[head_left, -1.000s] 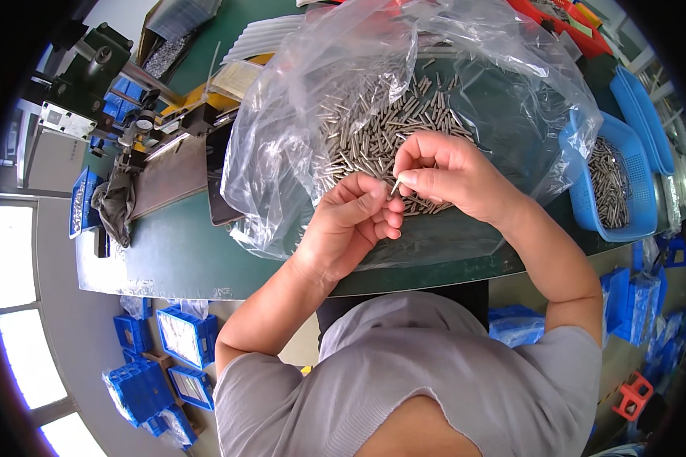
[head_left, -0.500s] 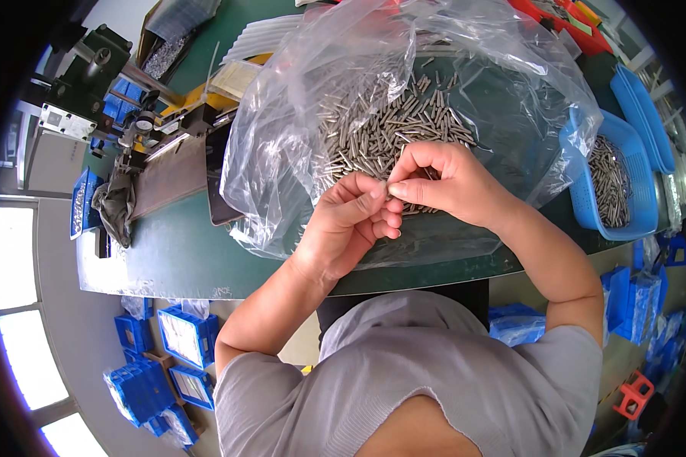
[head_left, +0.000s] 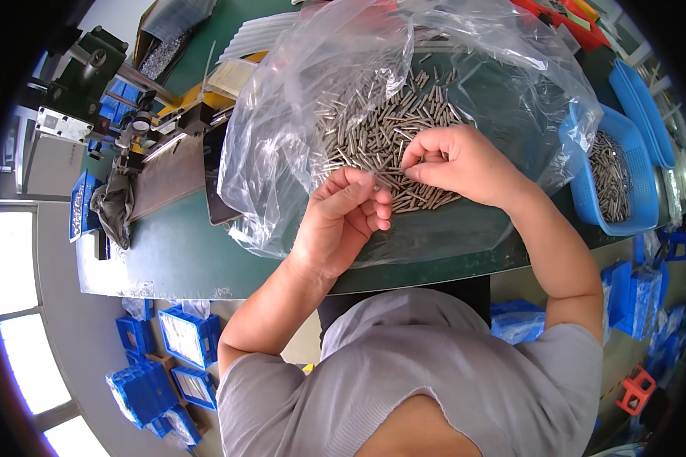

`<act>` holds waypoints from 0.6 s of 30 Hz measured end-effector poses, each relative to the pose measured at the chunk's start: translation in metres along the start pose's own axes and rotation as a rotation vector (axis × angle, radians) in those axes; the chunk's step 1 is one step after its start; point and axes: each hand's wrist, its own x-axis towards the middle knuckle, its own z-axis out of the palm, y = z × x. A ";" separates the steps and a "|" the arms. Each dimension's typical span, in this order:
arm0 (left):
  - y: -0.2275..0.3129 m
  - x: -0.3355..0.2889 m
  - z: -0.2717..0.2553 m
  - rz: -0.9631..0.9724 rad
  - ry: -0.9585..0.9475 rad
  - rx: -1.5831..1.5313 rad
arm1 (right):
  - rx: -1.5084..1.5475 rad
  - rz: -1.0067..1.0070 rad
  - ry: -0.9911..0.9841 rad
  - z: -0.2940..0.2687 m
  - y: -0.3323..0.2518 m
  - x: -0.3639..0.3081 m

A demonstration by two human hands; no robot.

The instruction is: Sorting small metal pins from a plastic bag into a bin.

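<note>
A heap of small metal pins (head_left: 366, 137) lies on a large clear plastic bag (head_left: 270, 160) spread over the green bench. My left hand (head_left: 341, 217) is at the near left edge of the heap, its thumb and forefinger pinched together and the other fingers curled. Something small and greyish shows at those fingertips, too little to name. Over the right part of the heap is my right hand (head_left: 465, 164), thumb and fingertips closed just above the pins. Whether a pin sits between them is hidden.
Right of the bag stands a blue plastic basket (head_left: 644, 194) holding more pins, with a second blue basket (head_left: 640, 114) behind it. A bench device with a metal post (head_left: 141, 80) occupies the left. The green bench (head_left: 175, 263) ends in a curved front edge. Blue crates (head_left: 187, 335) are stacked below.
My hands have come apart. The right hand has moved right and slightly away from me, over the pins; the left has shifted slightly left, still pinched.
</note>
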 end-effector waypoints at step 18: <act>-0.001 0.001 -0.001 -0.027 -0.093 0.002 | -0.124 -0.093 0.047 0.001 -0.005 0.000</act>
